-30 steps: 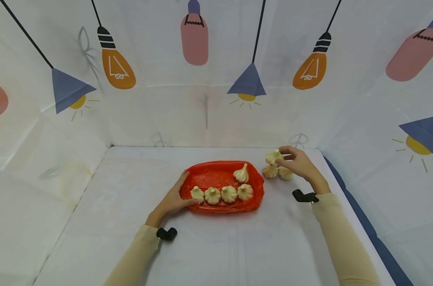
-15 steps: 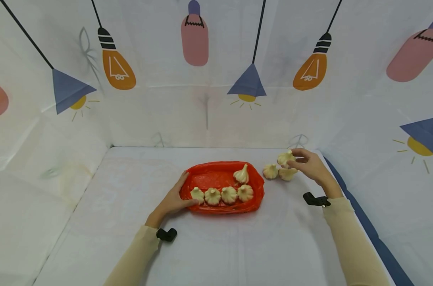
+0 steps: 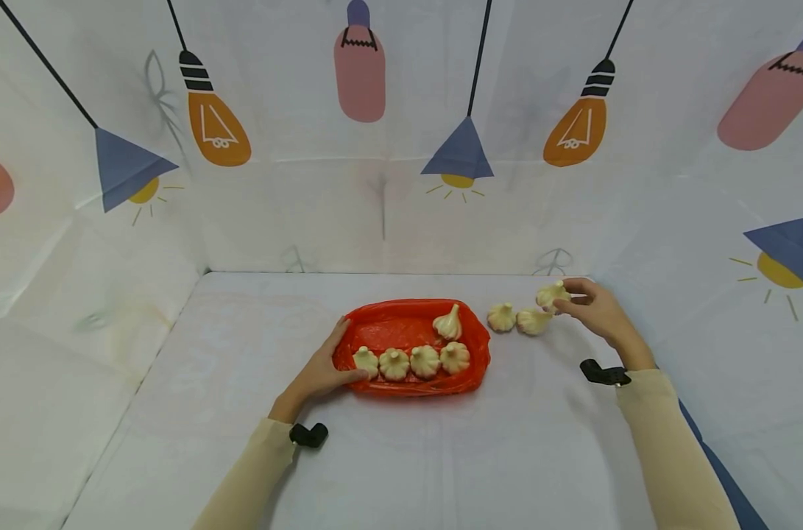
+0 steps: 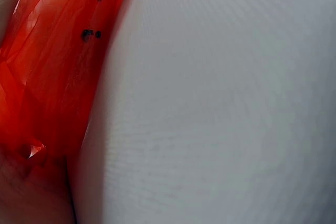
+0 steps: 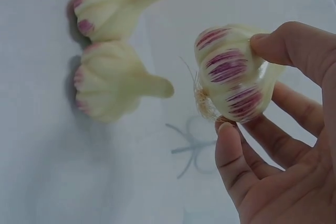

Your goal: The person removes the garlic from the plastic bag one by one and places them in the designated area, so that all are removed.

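Note:
In the head view my right hand [image 3: 596,309] pinches a garlic bulb [image 3: 552,296] between thumb and fingers, at the table's far right. The right wrist view shows purple streaks and a tuft of roots on this held garlic bulb [image 5: 231,72]. Two more garlic bulbs lie side by side just left of it, one nearer [image 3: 532,321] and one farther left [image 3: 501,317]. My left hand [image 3: 322,368] grips the left end of a tray wrapped in red plastic [image 3: 388,324], thumb over its front rim. Inside, several garlic bulbs [image 3: 394,363] line the front side, and another garlic bulb [image 3: 448,322] sits at back right.
A white cloth-covered table [image 3: 401,456] carries everything. Behind it hangs a white curtain [image 3: 401,213] printed with lamps and bulbs. Dark blue fabric [image 3: 726,471] shows along the right edge. Black print marks the red plastic [image 4: 47,51] in the left wrist view.
My right hand has carried its garlic bulb to the right, from above the two loose bulbs to beside them. The right one of these has tipped over. The left hand and tray have stayed put.

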`<state>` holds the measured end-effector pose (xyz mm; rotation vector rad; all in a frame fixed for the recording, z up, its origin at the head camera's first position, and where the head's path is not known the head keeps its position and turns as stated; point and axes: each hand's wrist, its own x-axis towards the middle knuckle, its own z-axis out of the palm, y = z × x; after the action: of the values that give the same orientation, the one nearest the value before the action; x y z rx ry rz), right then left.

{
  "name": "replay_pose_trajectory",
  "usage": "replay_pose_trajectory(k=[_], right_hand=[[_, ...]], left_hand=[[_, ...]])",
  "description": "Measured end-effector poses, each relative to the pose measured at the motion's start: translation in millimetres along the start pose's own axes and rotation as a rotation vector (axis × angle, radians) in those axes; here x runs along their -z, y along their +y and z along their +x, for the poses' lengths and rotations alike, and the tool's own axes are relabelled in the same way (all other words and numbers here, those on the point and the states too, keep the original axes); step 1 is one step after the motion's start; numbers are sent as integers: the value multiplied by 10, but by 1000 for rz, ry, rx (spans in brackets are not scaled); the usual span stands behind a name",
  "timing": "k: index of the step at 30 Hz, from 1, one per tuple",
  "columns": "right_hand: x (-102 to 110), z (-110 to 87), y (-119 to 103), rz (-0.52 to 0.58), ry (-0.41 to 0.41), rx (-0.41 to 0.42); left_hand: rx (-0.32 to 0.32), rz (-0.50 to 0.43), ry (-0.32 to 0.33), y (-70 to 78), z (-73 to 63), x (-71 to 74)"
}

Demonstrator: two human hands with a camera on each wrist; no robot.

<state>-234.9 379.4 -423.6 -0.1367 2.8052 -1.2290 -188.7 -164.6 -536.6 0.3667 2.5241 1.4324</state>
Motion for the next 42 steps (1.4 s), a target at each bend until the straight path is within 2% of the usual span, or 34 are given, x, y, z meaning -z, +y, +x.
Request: replay_pose_trajectory(k=[8,15,20,27,42], right_hand=[[50,-24,150,51,48,2],[43,-54,335,66,100,-31],[-14,-78,428,81,98,-53],[-142,-114,531,35,81,-135],[-343,-69,688,69,94,-189]], left_hand=[[3,3,0,14,-7,8],[13,1,-4,20,-15,11],[11,0,0,16,-13,11],[12,7,-6,-2,-2,7],[14,2,-7,12,-13,4]])
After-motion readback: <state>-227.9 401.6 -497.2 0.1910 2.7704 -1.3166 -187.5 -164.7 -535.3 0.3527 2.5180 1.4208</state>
